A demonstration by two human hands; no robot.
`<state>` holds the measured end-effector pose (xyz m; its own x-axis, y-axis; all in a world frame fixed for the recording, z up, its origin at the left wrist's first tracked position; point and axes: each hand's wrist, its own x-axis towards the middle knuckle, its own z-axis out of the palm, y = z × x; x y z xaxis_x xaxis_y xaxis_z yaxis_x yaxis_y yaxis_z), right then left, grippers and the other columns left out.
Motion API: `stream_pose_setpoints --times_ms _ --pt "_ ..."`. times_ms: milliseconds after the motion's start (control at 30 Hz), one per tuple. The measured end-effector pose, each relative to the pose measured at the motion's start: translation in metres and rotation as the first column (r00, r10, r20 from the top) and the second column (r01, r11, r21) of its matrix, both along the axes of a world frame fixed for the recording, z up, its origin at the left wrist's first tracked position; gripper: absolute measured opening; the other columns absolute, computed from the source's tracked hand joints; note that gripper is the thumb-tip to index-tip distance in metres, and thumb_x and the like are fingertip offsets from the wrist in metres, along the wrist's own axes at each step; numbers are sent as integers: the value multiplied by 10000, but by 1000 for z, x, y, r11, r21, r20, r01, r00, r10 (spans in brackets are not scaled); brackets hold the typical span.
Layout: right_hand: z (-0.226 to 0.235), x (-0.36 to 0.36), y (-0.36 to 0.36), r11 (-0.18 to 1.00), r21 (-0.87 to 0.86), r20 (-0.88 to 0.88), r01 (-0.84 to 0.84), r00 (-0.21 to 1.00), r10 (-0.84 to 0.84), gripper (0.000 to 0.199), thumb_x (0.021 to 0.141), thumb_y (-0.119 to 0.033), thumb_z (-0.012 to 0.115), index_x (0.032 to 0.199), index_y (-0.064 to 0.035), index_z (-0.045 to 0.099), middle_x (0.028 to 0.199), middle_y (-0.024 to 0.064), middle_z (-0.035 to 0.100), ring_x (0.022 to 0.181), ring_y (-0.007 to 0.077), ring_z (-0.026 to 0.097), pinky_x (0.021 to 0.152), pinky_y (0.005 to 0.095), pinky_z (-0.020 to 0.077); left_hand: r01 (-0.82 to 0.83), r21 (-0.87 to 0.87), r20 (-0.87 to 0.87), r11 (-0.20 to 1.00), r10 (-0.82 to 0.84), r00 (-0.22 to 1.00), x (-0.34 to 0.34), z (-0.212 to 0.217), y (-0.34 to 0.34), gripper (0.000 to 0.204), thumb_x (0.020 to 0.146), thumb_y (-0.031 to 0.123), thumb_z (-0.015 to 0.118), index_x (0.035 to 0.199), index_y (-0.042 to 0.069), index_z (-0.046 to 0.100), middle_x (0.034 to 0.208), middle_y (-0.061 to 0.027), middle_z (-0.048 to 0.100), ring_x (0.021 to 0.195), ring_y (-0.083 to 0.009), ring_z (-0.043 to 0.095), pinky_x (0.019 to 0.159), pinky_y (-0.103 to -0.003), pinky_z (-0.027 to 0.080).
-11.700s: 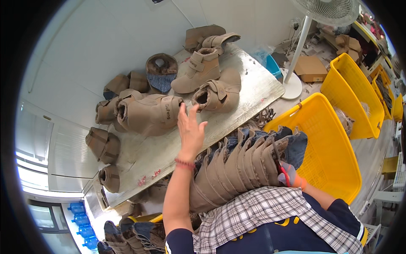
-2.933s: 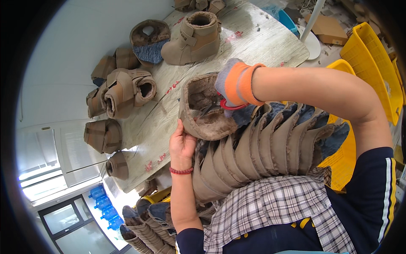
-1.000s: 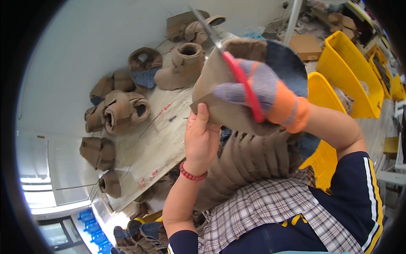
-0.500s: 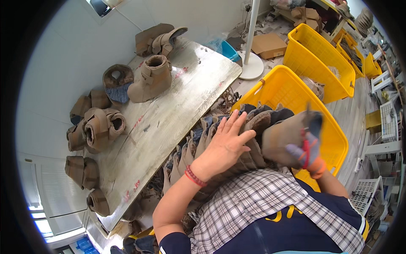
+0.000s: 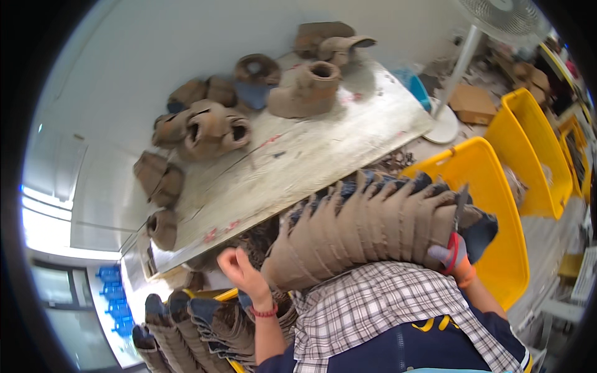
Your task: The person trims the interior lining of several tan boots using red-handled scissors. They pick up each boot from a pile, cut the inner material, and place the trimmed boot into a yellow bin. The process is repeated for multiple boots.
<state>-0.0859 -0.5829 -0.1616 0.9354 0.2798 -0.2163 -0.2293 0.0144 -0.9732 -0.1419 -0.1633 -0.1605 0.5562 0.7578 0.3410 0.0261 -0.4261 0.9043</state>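
A long row of nested brown boot uppers (image 5: 348, 233) with fleecy edges lies across my lap, against the checked apron. At the row's right end is my right hand (image 5: 455, 260), in a grey and orange glove. It is closed round red-handled scissors (image 5: 456, 245), blades pointing up, and rests against the last upper. My bare left hand (image 5: 244, 271), with a red bead bracelet, is off the row's left end. Its fingers are loosely curled, with nothing seen in them.
A worn table (image 5: 280, 168) ahead holds several finished-looking brown boots (image 5: 308, 93). A yellow basket (image 5: 497, 205) stands at my right, with another yellow basket (image 5: 528, 149) beyond. More stacked uppers (image 5: 186, 323) lie at lower left. A white standing fan (image 5: 504, 18) is at the back right.
My left hand has left the top of the row and swung down to its left end. The right hand with the scissors has settled against the row's right end. The view has turned left.
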Motion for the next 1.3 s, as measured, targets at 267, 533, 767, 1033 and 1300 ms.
stream_pose_setpoints --times_ms 267,533,767,1033,1300 --pt "14 27 12 993 19 -258 -118 959 119 645 688 -97 760 1270 1 500 1218 95 578 1148 225 523 991 344 383 305 -688 145 659 -286 947 -89 -72 -27 405 938 323 551 1143 -25 545 1051 -78 608 936 -179 578 853 -299 440" --pt "44 48 28 963 182 -219 -200 946 238 744 624 -48 769 1299 8 462 1212 107 584 1104 233 563 944 335 447 465 -872 307 150 -573 760 -48 -26 -14 550 795 119 656 1295 -12 467 1263 -112 550 1155 -231 524 991 -366 410" --pt "79 103 67 854 285 123 -435 900 417 824 596 -35 798 1333 -4 430 1246 118 568 1164 234 534 999 373 410 651 -671 547 354 -356 758 -64 42 16 637 661 29 621 1279 -31 477 1257 -140 554 1169 -287 526 1005 -381 408" --pt "14 244 190 812 337 71 -477 873 483 755 656 -22 735 1344 -26 423 1235 118 572 1121 242 556 967 384 443 517 -670 376 533 -357 855 39 -42 146 584 693 77 623 1259 -10 506 1232 -124 571 1149 -308 532 1005 -413 418" --pt "-35 232 189 864 383 114 -327 945 307 544 830 -247 634 1282 5 466 1143 90 598 1007 181 594 858 314 498 275 -743 48 610 -362 931 5 -54 194 460 758 234 737 1130 11 583 1085 -103 628 935 -274 610 828 -404 500"
